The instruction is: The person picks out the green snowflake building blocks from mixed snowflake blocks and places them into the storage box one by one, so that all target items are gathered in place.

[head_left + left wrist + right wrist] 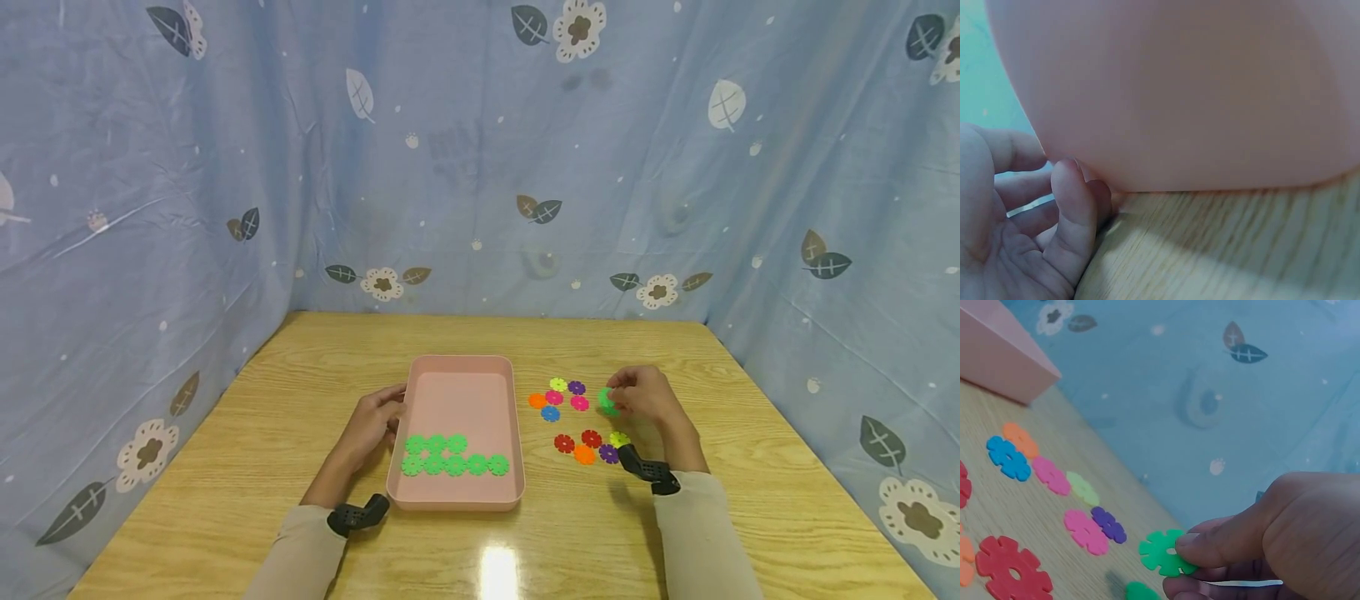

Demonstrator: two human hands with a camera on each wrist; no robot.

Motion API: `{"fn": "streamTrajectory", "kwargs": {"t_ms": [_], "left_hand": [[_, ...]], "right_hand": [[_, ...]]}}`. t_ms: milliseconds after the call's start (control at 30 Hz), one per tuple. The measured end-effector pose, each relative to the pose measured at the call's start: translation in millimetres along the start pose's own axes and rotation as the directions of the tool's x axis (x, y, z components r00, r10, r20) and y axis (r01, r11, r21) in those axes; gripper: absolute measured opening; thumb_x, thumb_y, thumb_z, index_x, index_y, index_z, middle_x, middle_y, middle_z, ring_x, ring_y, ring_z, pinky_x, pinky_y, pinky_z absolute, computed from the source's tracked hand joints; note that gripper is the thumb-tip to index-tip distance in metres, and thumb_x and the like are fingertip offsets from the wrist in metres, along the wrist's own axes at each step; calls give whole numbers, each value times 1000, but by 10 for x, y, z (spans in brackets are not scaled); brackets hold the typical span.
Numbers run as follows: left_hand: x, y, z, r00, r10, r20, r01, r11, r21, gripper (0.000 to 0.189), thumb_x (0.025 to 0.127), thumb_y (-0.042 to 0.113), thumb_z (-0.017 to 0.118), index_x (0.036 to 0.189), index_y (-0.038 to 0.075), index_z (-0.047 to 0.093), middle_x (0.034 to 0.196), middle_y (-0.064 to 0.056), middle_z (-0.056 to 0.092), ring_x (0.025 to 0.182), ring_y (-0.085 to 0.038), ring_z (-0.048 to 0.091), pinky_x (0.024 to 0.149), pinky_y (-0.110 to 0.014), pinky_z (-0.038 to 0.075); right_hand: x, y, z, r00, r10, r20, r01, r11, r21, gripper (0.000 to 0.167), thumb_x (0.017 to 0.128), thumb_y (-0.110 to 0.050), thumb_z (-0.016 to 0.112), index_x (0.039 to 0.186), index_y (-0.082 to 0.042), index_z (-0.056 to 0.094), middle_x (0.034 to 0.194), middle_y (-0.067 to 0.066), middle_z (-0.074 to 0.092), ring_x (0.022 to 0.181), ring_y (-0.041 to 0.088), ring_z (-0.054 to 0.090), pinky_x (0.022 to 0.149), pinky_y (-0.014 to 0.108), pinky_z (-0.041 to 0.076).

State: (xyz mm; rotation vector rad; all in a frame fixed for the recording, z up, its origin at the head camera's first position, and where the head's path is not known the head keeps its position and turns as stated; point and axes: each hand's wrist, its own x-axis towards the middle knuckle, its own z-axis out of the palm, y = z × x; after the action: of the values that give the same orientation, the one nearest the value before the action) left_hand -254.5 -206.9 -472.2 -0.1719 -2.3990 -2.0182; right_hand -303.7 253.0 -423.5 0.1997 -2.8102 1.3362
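A pink tray [465,506] stands before me, with green notched plastic discs [455,465] laid in two touching rows at its near end. My left hand [372,425] is at the tray's left side; in the left wrist view its loosely bent fingers touch the low edge of the tray wall [1197,94]. To the right of the tray, my right hand [648,396] pinches a green notched disc [1163,553] between thumb and fingers, raised over the table. Another green disc [1141,591] shows just below it, partly cut off by the frame edge.
Between tray and right hand lie loose notched discs in two groups. The farther holds a blue disc [551,414], pink, orange, yellow and purple ones. Nearer are red discs [564,443], orange, purple and yellow. A patterned blue curtain [480,167] surrounds the wooden table [585,533].
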Motion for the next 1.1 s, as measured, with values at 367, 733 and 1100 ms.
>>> {"fn": "streamTrajectory", "kwargs": {"t_ms": [367, 733, 1100], "left_hand": [[-4, -1, -2, 1000, 0, 0, 0, 1000, -4, 49, 102, 13, 50, 149, 3, 49, 134, -22, 61, 68, -17, 58, 52, -24, 51], [-1, 20, -10, 1000, -12, -11, 12, 1000, 8, 48, 102, 14, 50, 149, 6, 50, 133, -18, 62, 69, -19, 59, 53, -24, 52], [-6, -4, 4, 1000, -15, -6, 15, 1000, 3, 49, 102, 14, 51, 149, 3, 48, 131, -24, 62, 67, -16, 59, 53, -24, 51]], "right_hand": [[2, -123, 7, 999, -30, -33, 30, 999, 24, 13, 94, -5, 65, 98, 8, 64, 80, 14, 65, 68, 25, 65, 66, 40, 60], [-20, -316, 35, 990, -119, -72, 115, 992, -57, 14, 98, -6, 63, 104, 5, 69, 90, 17, 71, 81, 32, 67, 70, 36, 56], [-45, -474, 124, 989, -145, -38, 143, 989, -44, 15, 97, -7, 64, 103, 5, 68, 90, 17, 72, 85, 39, 70, 72, 37, 56]]}}
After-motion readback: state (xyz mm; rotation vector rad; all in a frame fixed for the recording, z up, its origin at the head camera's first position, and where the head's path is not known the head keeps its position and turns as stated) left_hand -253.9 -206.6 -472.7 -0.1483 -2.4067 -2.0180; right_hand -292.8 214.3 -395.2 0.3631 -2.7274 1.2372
